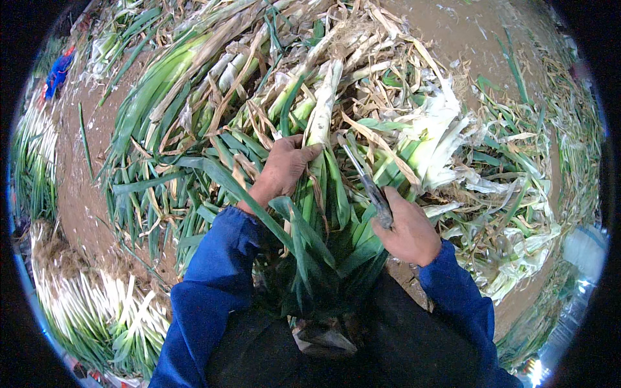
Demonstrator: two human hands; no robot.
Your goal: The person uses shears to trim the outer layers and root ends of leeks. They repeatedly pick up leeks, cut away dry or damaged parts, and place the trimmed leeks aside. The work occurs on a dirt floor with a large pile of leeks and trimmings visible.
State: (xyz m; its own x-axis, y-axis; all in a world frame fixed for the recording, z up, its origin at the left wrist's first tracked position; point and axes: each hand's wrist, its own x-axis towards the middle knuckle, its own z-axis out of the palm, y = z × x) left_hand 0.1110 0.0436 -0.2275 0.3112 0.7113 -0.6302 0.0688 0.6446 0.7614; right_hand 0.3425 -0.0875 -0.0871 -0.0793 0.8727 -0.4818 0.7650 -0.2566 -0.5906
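Note:
My left hand [289, 165] grips the stalk of a large Welsh onion or leek [322, 109], just where its pale shank meets the green leaves. The pale end points away from me, and the leaves hang down towards my lap. My right hand [409, 227] is closed around the dark handle of a slim hand tool [372, 191] with a narrow metal front part. Its tip points up and left, close to the stalk; whether it touches cannot be told. Whether the metal part is a blade or a tube is unclear.
Untrimmed onions with dry leaves [233, 72] lie heaped ahead and to the left. Pale stripped skins [439, 140] are piled at right. Cleaned onions [97, 310] with roots lie in rows at lower left. A blue and red object [59, 70] is on the soil floor [82, 203].

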